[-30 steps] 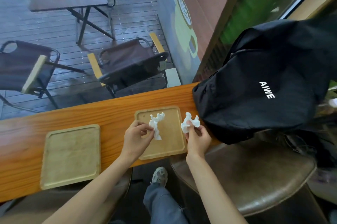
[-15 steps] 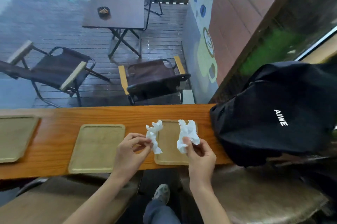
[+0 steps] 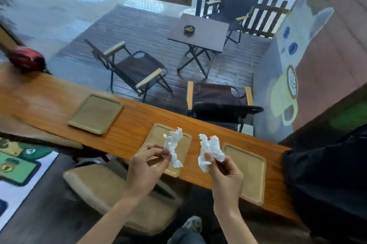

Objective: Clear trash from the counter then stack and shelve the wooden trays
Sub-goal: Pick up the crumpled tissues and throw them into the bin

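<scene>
My left hand (image 3: 143,166) pinching crumpled white tissue (image 3: 173,146), my right hand (image 3: 225,174) pinching second crumpled tissue (image 3: 210,149). Both wads held up off wooden counter (image 3: 127,134), hands apart. Three wooden trays on counter: left tray (image 3: 95,113), middle tray (image 3: 185,145) under left wad, right tray (image 3: 249,172) beside black bag (image 3: 325,180).

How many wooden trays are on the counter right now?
3. One tray sits far left, a second tray lies partly behind the left hand, a third tray is beside the right hand. More could lie outside the view.
</scene>
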